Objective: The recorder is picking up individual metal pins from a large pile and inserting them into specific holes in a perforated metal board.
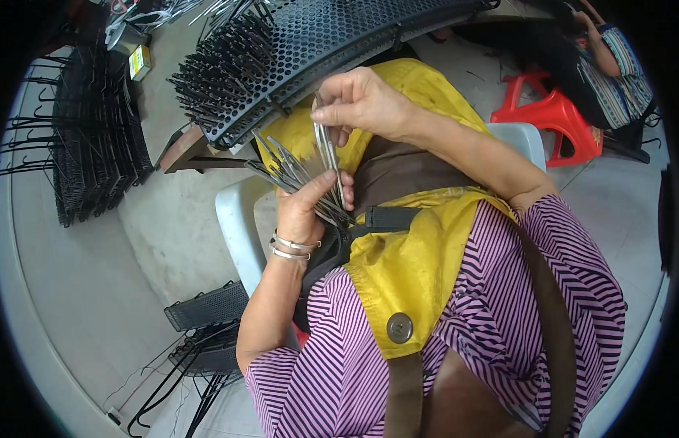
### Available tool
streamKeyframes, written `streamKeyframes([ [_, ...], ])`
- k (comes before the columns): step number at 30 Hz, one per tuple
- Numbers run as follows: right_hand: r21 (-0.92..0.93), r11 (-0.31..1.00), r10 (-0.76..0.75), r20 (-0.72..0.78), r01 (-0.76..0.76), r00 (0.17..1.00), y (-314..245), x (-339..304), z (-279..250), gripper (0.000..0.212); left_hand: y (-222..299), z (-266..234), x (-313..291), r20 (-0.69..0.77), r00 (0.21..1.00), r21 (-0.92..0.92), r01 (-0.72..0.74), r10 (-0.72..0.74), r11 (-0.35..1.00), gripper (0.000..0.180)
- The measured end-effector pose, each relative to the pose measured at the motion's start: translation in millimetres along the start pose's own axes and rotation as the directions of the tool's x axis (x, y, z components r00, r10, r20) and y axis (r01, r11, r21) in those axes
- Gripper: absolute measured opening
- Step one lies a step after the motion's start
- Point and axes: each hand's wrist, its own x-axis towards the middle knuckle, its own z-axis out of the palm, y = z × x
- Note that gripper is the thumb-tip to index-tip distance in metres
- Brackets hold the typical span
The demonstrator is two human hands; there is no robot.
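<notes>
So the left grip [303,204] is closed around a bundle of thin rods [287,174], grey and metal-looking, fanned out at the far end and poking up past the thumb. The right grip [361,106] is just beyond it and a bit to the right, with thumb and fingers pinching a few rods [325,146] near their upper ends. Those stand pretty much upright, their lower ends down by the left grip's fingers; can't really tell how many there are.

Both grips are over the lap, in front of a yellow apron [409,252]. Two bracelets [290,249] sit on the wrist right behind the left grip.

Past both grips there's a long black perforated tray [332,44], and beyond the left grip a dense clump of dark rods [226,69] sticks up out of its left part. Further out to the left of the grips, the worktop [164,87] has a small yellow box [139,63] and a tin [126,38] on it. Well off to the right of the right grip: a red stool [566,128], plus another person's arm [606,55].
</notes>
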Motion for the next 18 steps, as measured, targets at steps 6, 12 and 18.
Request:
streamKeyframes([
  [6,0.013,1.000,-0.027,0.116,0.025,0.993,-2,3,-6,0.009,1,2,-1,0.026,0.999,0.044,-0.026,0.025,0.999,0.016],
  [12,0.098,0.992,-0.072,-0.075,0.079,0.995,-15,15,-19,0.007,0,1,-1,0.018,0.999,0.029,-0.034,0.033,0.999,0.019],
  [18,0.203,0.922,-0.265,-0.288,0.329,0.920,-24,58,-26,0.005,-2,-1,0,0.046,0.999,-0.016,-0.026,0.027,1.000,0.023],
])
